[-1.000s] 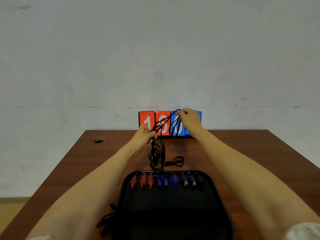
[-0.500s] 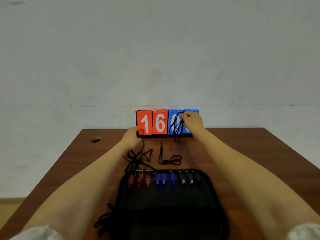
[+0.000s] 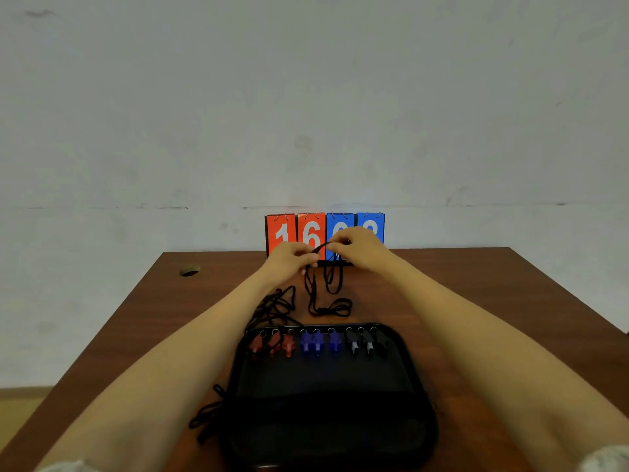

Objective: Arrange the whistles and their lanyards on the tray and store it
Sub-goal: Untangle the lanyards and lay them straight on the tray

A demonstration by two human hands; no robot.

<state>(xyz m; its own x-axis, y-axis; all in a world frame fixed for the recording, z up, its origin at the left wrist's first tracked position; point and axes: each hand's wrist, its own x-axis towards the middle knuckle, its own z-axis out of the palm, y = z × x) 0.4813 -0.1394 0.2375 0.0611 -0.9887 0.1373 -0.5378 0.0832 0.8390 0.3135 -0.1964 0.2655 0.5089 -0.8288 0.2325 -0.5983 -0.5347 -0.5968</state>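
A pale, scuffed plaster wall [image 3: 306, 97] fills the far side of the room. A brown wooden table [image 3: 493, 301] stands against it, with a round cable hole [image 3: 189, 271] at its far left. A strip of yellowish floor [image 3: 20, 400] shows at the near left.

A black rounded tray [image 3: 323, 383] lies at the near middle of the table. A flip scoreboard with red and blue number cards [image 3: 311, 229] stands at the far edge, partly hidden by the hands.

The left hand [image 3: 291, 258] and right hand [image 3: 357, 248] meet in front of it, fingers curled, each pinching one black cord lanyard [image 3: 332, 308] whose loops hang down to the table. A tangle of other black lanyards [image 3: 275, 304] lies just left of it, and a loose cord [image 3: 207, 417] trails off the tray's near-left side.

Along the tray's far rim lie three red whistles [image 3: 274, 345], three blue whistles [image 3: 316, 344] and three black whistles [image 3: 364, 344].
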